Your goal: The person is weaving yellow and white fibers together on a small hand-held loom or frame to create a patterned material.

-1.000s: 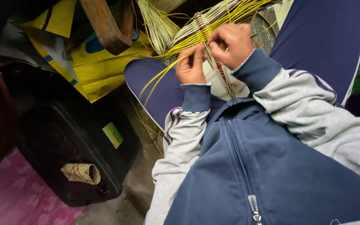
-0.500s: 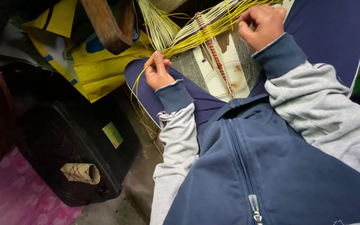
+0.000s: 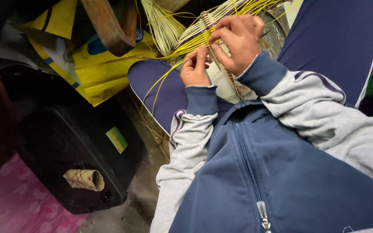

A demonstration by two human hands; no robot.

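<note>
- Yellow strips (image 3: 182, 47) fan out over our lap, running from a woven piece (image 3: 203, 23) at the top of the view down to our two hands.
- Our left hand (image 3: 195, 69) sits just above the blue cuff, fingers curled closed, pinching one strip between thumb and forefinger.
- Our right hand (image 3: 238, 41) is above and beside it, fingers bent and closed around the strips near the woven edge; the two hands nearly touch.
- Half a second ago the hands were well apart, the left one low by the knee and the right one up at the top edge; now they have come back together at the weave, as they were a second ago.
- We judge from this that one strip has been drawn out to its length and brought back to the working edge, so the weaving goes on strand by strand.
- A loose strip (image 3: 158, 86) curves down from the left hand across our dark blue trouser leg (image 3: 160, 90).
- Beside our leg lie a yellow bag (image 3: 100, 73), a curved piece of wood (image 3: 109, 26) and a black case (image 3: 65, 146) with a small woven roll (image 3: 85, 179) on it.
- None of these has moved.
</note>
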